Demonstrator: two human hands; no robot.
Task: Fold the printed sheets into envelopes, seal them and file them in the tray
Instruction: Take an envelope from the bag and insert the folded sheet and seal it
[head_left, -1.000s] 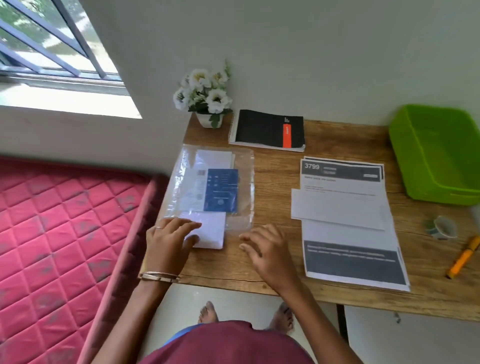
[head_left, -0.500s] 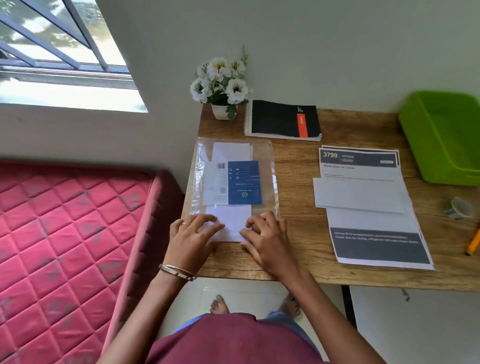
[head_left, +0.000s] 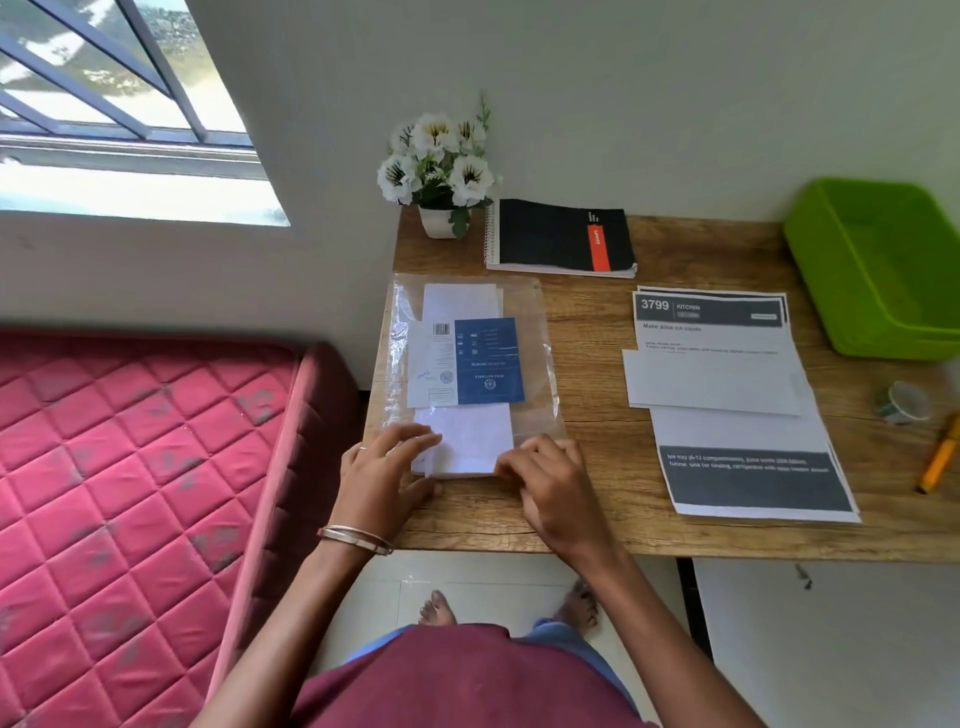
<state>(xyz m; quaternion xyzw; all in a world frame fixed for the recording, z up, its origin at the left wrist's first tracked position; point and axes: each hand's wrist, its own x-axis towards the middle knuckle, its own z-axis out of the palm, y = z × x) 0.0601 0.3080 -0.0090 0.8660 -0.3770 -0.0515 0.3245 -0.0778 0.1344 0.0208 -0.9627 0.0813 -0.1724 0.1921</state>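
Note:
A clear plastic packet (head_left: 537, 358) with a blue label (head_left: 488, 361) lies on the left of the wooden desk (head_left: 587, 364). White envelopes (head_left: 472, 447) stick out of its near end. My left hand (head_left: 384, 478) pinches the near left corner of these envelopes. At their near right corner, my right hand (head_left: 556, 488) has its fingers curled on the packet's open edge. A stack of printed sheets (head_left: 737, 431) lies to the right, with a folded white sheet or envelope (head_left: 711, 382) across it. The green tray (head_left: 883, 270) sits at the far right.
A black spiral notebook (head_left: 556, 236) and a pot of white flowers (head_left: 441, 166) stand at the back of the desk. A tape roll (head_left: 901, 402) and an orange pen (head_left: 940, 460) lie near the right edge. A pink mattress (head_left: 130, 467) borders the desk's left.
My right hand has moved left onto the near end of the packet, next to my left hand. The envelope end now lies between both hands. The view has shifted slightly.

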